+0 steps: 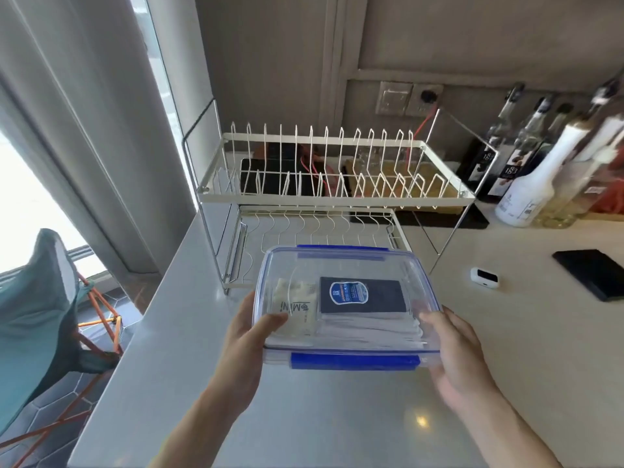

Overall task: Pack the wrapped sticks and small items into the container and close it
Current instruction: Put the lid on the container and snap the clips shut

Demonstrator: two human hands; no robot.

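Observation:
A clear plastic container (341,265) with blue latches is held above the counter, its lid on and the front blue latch (354,361) folded down. Inside lie white wrapped sticks (368,331), a dark blue packet with a blue label (363,295) and a pale sachet (297,309). My left hand (251,332) grips the container's left front corner, thumb on the lid. My right hand (456,352) grips the right front corner, thumb on top.
A two-tier white wire dish rack (324,184) stands right behind the container. Several bottles (540,173) stand at the back right. A small white device (485,279) and a black flat object (594,273) lie on the counter at right. The counter's left edge drops to a folding chair (40,315).

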